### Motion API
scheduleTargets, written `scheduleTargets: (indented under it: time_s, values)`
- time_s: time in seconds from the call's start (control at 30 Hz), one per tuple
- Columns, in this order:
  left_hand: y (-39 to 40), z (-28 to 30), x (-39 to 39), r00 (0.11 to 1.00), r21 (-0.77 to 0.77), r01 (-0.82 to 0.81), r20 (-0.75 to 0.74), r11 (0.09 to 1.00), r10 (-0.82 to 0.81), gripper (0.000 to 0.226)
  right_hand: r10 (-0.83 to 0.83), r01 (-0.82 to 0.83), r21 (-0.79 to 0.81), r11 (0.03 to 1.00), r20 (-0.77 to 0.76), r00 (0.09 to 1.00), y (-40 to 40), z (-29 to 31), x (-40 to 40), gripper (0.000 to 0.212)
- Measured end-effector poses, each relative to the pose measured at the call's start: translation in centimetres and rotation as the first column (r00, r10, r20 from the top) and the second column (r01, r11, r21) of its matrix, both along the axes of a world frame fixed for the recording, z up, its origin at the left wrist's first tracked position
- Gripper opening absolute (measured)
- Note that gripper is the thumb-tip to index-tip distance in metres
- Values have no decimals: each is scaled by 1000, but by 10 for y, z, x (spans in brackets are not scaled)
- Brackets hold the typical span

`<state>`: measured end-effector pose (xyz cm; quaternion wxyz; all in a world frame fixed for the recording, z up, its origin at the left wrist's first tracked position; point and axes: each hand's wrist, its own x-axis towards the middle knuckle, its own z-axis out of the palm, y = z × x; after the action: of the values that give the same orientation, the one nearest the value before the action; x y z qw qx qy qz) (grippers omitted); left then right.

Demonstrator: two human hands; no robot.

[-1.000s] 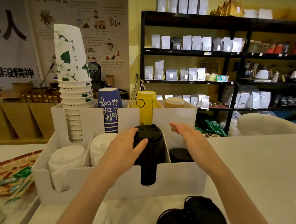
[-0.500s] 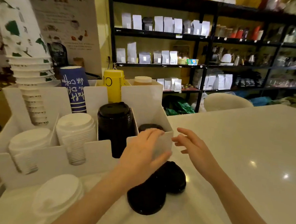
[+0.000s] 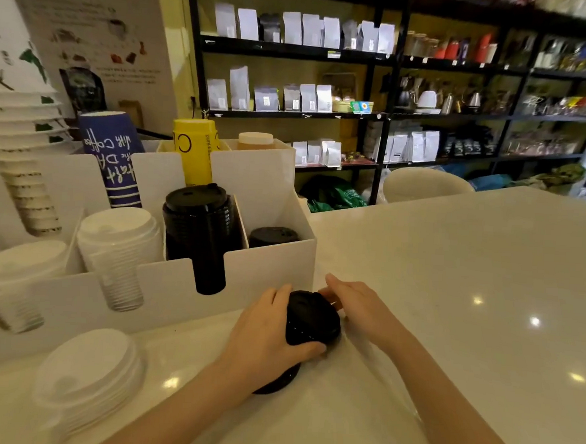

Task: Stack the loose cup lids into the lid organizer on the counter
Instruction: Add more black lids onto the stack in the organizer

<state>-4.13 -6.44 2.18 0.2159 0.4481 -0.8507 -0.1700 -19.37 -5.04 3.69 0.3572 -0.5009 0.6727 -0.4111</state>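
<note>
On counter [image 3: 453,266], black lids [image 3: 313,317] sit between both hands, left [image 3: 271,337], right [image 3: 358,304].

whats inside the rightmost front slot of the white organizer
A short stack of black lids sits low in that slot of the organizer. The front wall hides its lower part, so the count is unclear.

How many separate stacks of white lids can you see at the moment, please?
3: two stand in the organizer's left front slots, outer stack and inner stack; one loose stack sits on the counter before it. Others may be hidden.
</note>
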Motion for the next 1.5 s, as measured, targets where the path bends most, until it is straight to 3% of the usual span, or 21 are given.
scheduleTargets:
  time_s: [0.27, 0.4, 0.53, 0.7, 0.83, 0.97, 1.1, 1.27, 1.5]
  values:
    - [-2, 41, 9, 937, -41, 40, -346, 998, -52, 71, -66, 79, -282, 956, 58, 996, 3, 23, 4, 38]
    - [-1, 71, 22, 875, -90, 37, -478, 995, -76, 83, 39, 11, -463, 886, 98, 994, 4, 53, 10, 36]
    - [-12, 104, 38, 808, -120, 30, -581, 992, -94, 77, 150, -44, -575, 817, 138, 979, -8, 84, 28, 34]
    - [-31, 128, 61, 737, -168, -35, -670, 985, -88, 70, 200, 5, -654, 757, 240, 950, -32, 104, 62, 30]
    - [-46, 127, 74, 783, -270, -180, -621, 946, -29, 65, 213, 39, -632, 774, 317, 924, -49, 102, 84, 28]
    - [-61, 121, 86, 786, -256, -299, -613, 919, 85, 71, 229, 31, -635, 772, 323, 918, -63, 90, 96, 29]
    - [-69, 119, 98, 815, -222, -299, -565, 928, 127, 58, 349, -159, -581, 798, 232, 908, -71, 85, 100, 22]
    - [-76, 116, 102, 856, -163, -328, -468, 931, 220, 62, 394, -260, -475, 841, 207, 895, -77, 79, 100, 31]
    - [-77, 113, 104, 872, -89, -374, -371, 923, 318, 60, 372, -223, -419, 880, 316, 873, -75, 75, 101, 20]
